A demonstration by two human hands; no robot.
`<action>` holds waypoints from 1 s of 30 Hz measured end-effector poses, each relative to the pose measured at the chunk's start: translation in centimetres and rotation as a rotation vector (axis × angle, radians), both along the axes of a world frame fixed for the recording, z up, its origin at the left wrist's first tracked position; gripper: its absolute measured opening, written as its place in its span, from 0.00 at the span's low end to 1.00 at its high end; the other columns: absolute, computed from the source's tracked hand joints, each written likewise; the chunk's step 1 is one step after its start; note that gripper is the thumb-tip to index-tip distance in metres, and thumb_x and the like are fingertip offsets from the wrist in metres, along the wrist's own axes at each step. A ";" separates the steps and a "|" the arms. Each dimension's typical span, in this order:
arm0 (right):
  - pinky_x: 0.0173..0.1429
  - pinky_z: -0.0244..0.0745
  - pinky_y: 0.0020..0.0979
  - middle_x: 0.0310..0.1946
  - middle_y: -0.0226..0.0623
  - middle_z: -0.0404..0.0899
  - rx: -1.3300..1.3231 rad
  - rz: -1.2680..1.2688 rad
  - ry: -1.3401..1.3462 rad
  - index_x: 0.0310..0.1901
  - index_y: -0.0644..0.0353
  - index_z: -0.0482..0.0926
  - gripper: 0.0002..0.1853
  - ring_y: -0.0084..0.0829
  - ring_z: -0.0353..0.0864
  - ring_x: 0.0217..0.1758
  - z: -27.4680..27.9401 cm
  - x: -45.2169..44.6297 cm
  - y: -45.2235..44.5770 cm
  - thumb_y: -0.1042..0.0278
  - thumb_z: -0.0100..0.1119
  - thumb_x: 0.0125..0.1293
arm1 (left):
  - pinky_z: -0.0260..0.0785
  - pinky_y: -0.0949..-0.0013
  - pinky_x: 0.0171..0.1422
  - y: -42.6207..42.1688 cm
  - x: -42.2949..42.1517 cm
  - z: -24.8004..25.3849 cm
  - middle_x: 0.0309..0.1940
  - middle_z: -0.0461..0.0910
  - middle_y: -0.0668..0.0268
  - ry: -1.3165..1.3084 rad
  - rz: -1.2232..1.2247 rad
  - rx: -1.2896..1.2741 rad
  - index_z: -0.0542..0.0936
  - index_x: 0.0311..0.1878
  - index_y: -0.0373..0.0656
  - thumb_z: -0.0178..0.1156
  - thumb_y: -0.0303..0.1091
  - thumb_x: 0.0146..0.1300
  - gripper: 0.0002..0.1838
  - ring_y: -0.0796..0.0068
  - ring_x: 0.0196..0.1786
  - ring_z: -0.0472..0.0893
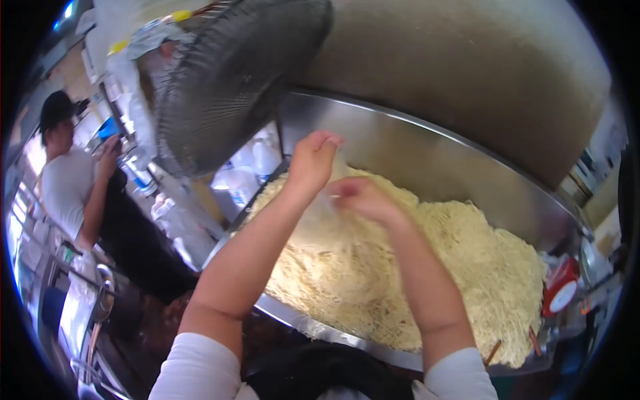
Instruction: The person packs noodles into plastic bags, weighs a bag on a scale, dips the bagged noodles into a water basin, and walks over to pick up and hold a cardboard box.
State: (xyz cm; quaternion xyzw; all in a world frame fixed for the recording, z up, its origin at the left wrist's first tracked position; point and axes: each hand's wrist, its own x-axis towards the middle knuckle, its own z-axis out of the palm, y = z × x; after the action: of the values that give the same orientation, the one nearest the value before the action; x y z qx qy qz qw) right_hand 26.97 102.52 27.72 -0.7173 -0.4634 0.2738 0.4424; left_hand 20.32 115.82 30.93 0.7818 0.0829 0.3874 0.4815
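A clear plastic bag (319,223) hangs over a big heap of pale, thin noodles (460,267). It looks as if noodles are inside the bag, though blur and the see-through film hide its outline. Raised highest is my left hand (312,165), its fingers closed on the bag's top. My right hand (367,200) is a little lower and to the right, with curled fingers at the bag's neck; it is slightly smeared by motion. The noodles fill a wide metal tray (307,327) in front of me.
A large dark fan (233,87) stands at the upper left. Behind the tray rises a metal back panel (433,150). A red scale (561,287) sits at the right end. Another person (87,180) stands at the left. Wooden sticks (493,352) poke out near the front right.
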 end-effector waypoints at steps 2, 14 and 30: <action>0.55 0.71 0.29 0.50 0.42 0.78 0.101 -0.136 -0.046 0.56 0.67 0.72 0.29 0.28 0.77 0.51 1.9 1.1 -2.5 0.64 0.68 0.53 | 0.68 0.72 0.36 1.9 -0.6 0.2 0.28 0.79 0.68 -0.130 0.058 -0.135 0.80 0.43 0.41 0.52 0.34 0.66 0.10 0.77 0.29 0.76; 0.32 0.66 0.22 0.32 0.28 0.77 0.347 -0.587 0.522 0.49 0.63 0.74 0.15 0.18 0.71 0.27 -13.1 -3.3 -2.2 0.76 0.54 0.58 | 0.45 0.79 0.16 4.3 -7.4 -0.3 0.13 0.57 0.80 0.004 -0.451 -0.972 0.75 0.50 0.43 0.51 0.32 0.63 0.13 0.89 0.13 0.54; 0.39 0.73 0.24 0.33 0.33 0.77 0.734 -0.331 0.357 0.42 0.65 0.73 0.10 0.21 0.76 0.34 2.9 -5.7 -1.5 0.80 0.47 0.58 | 0.70 0.71 0.50 -3.3 -6.0 -3.0 0.44 0.79 0.64 0.422 -0.662 -0.349 0.75 0.52 0.38 0.67 0.33 0.50 0.25 0.75 0.45 0.78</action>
State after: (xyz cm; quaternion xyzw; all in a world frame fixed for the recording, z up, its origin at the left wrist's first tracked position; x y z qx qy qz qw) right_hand 21.30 101.07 30.65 -0.5186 -0.3253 0.1363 0.7789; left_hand 14.36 112.54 27.94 0.7351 -0.0115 0.0234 0.6774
